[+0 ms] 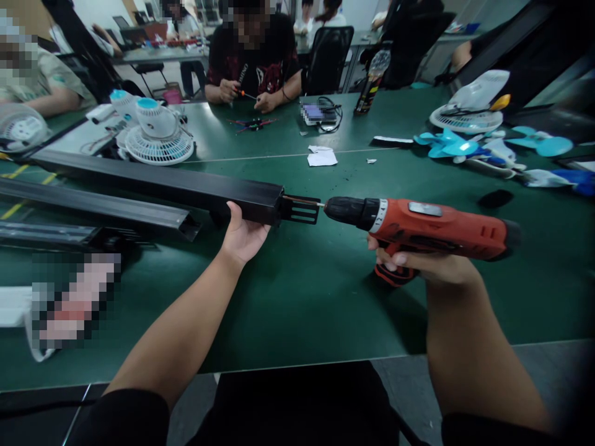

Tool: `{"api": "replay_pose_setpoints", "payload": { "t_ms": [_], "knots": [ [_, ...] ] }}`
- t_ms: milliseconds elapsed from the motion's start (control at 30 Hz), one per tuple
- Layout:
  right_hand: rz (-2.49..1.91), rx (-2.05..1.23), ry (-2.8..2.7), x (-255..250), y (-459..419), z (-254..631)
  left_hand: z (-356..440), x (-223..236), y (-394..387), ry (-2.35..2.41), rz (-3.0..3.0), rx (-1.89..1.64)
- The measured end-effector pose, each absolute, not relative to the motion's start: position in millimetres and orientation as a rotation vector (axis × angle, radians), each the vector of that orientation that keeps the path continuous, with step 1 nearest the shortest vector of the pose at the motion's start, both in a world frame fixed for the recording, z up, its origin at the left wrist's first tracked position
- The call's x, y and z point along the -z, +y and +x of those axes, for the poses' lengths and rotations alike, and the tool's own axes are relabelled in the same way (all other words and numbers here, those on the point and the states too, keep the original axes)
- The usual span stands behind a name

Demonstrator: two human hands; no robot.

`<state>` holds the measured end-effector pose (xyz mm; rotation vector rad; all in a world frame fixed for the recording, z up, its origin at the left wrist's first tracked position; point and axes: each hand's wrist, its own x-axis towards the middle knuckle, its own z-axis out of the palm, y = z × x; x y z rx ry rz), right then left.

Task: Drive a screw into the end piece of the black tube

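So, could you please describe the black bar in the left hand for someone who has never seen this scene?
On the green table, look left for the row of long black bars. Pick the bar farthest from the wearer's body, its right end in the left hand. Unlike its neighbours, it has the red drill pointed at that end.

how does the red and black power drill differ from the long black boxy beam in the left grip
Colour: the red and black power drill is mainly red; the long black boxy beam is black.
Size: the beam is much longer than the drill.
Hold: the person's right grip holds the drill, while the left grip holds the beam near one end.
Both are in hand and run roughly sideways across the view.
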<state>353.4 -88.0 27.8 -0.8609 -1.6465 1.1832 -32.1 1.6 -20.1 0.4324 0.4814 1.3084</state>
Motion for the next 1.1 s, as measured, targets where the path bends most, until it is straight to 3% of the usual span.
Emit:
{"api": "replay_pose_setpoints", "payload": {
  "t_ms": [1100],
  "knots": [
    [-0.893, -1.224, -1.667, -33, -88, 353, -25, 9, -2, 0.558, 0.425, -1.33]
  ]
}}
